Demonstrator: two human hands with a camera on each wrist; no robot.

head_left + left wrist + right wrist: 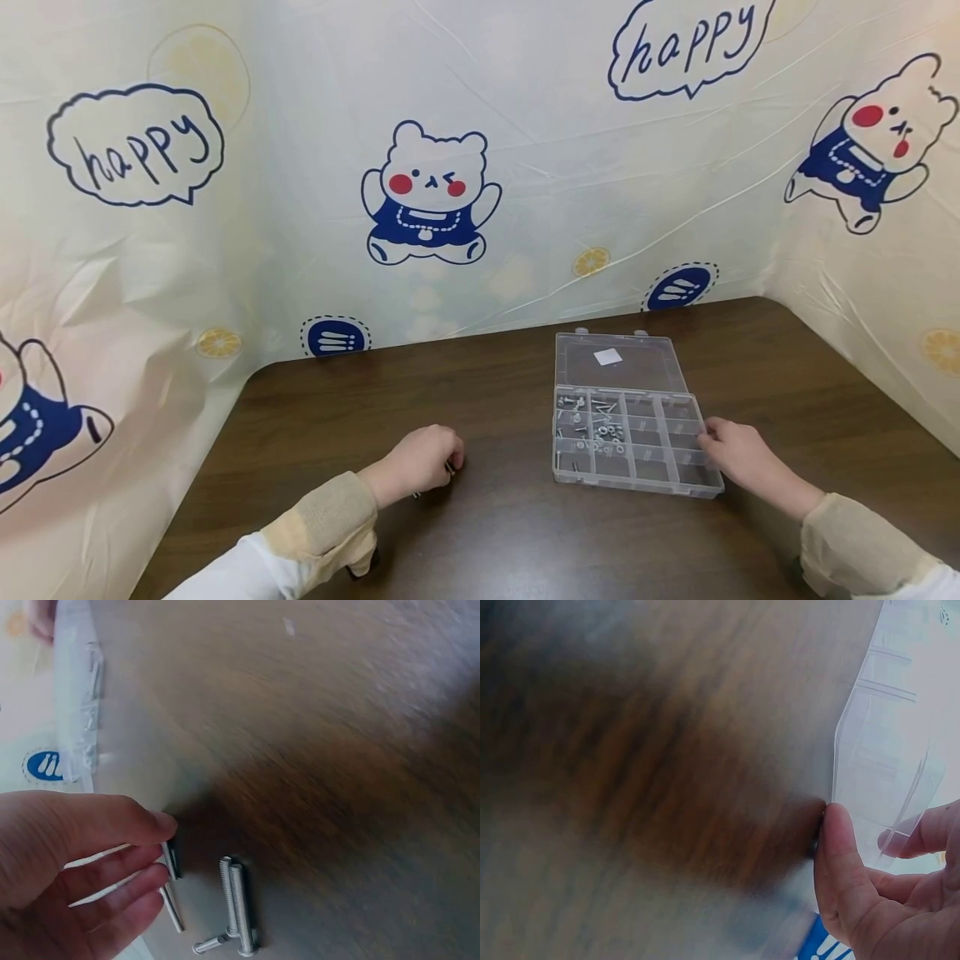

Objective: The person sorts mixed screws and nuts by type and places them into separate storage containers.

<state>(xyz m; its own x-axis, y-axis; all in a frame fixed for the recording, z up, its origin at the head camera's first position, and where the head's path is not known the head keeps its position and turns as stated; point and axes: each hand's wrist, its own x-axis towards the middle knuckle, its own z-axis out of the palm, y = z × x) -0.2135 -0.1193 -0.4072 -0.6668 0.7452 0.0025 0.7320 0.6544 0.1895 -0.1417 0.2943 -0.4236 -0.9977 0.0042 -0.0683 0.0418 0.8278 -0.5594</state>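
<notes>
My left hand (422,460) is low over the table left of centre, its thumb and fingertips pinching at a thin metal screw (171,861) whose upper part they hide. A second thin screw (172,909) pokes out below the fingers. Beside them lie two long bolts (240,911) and a shorter screw (210,944). With its thumb outside the wall and a finger over the rim, my right hand (738,454) grips the right side of a clear plastic compartment box (637,483). Its hinged lid (652,362) lies folded back. Screws and nuts (609,432) fill several left-hand compartments.
The brown wooden table (495,533) runs back to a printed cloth curtain (540,167) with bear drawings, which also hangs along both sides. A small white square (608,357) shows on the lid.
</notes>
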